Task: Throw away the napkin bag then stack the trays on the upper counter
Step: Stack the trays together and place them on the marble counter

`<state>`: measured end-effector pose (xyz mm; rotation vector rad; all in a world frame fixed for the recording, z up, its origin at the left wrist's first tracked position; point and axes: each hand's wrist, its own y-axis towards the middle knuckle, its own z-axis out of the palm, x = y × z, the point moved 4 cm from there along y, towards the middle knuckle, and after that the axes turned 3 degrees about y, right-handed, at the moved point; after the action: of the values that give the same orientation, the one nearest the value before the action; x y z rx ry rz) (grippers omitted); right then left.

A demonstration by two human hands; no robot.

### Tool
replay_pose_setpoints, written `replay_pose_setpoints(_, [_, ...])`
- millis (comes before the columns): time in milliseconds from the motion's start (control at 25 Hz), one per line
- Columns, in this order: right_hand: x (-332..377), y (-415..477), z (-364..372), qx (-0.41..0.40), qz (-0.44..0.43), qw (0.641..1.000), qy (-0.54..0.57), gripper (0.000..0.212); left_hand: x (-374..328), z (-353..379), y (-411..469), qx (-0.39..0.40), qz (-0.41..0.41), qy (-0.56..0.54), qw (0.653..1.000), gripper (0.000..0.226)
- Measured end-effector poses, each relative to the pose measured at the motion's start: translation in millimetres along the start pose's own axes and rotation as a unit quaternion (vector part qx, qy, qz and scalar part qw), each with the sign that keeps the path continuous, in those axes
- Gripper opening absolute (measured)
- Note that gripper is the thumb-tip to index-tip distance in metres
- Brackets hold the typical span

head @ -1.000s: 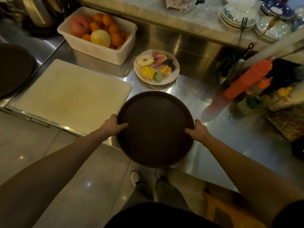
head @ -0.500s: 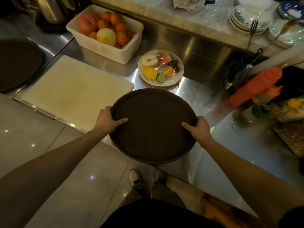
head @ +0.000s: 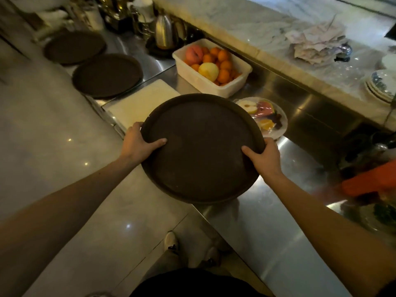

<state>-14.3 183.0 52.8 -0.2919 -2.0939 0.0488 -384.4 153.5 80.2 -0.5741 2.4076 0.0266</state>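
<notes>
A round dark brown tray (head: 201, 146) is held above the steel counter edge. My left hand (head: 139, 142) grips its left rim and my right hand (head: 263, 157) grips its right rim, thumbs on top. Two more brown trays lie flat on the steel counter to the far left: a nearer tray (head: 107, 75) and a farther tray (head: 74, 47). The marble upper counter (head: 267, 33) runs along the back, with crumpled paper (head: 317, 45) on it. No napkin bag is visible.
A white cutting board (head: 137, 103) lies partly under the held tray. Behind it stand a white tub of fruit (head: 212, 67), a wrapped fruit plate (head: 265, 116) and a steel kettle (head: 164, 32). Stacked plates (head: 381, 84) sit at the right, an orange bottle (head: 368, 181) lower right.
The tray has come up off the counter and moved left in both hands. My view swung left, bringing the two other trays and the kettle into sight.
</notes>
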Motion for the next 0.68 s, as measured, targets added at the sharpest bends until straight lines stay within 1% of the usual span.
replay_pose_setpoints(120, [40, 3, 41, 0.025, -0.038, 0.999, 0.011, 0.066, 35, -41, 0, -0.038, -0.034, -0.029, 0.998, 0.089])
replay_pose_setpoints(280, [98, -1, 121, 0.068, -0.093, 0.993, 0.003, 0.064, 100, -106, 11, -0.098, -0.077, -0.047, 0.991, 0.091])
replay_pose_setpoints(440, [154, -8, 212, 0.093, -0.128, 0.987, -0.016, 0.070, 172, -172, 32, -0.124, -0.095, -0.072, 0.985, 0.091])
replay_pose_setpoints(520, [185, -15, 262, 0.101, -0.138, 0.985, -0.020, 0.069, 212, -207, 45, -0.139, -0.096, -0.077, 0.983, 0.088])
replay_pose_setpoints(680, [228, -23, 333, 0.106, -0.146, 0.983, -0.027, 0.066, 274, -249, 70, -0.152, -0.113, -0.076, 0.979, 0.086])
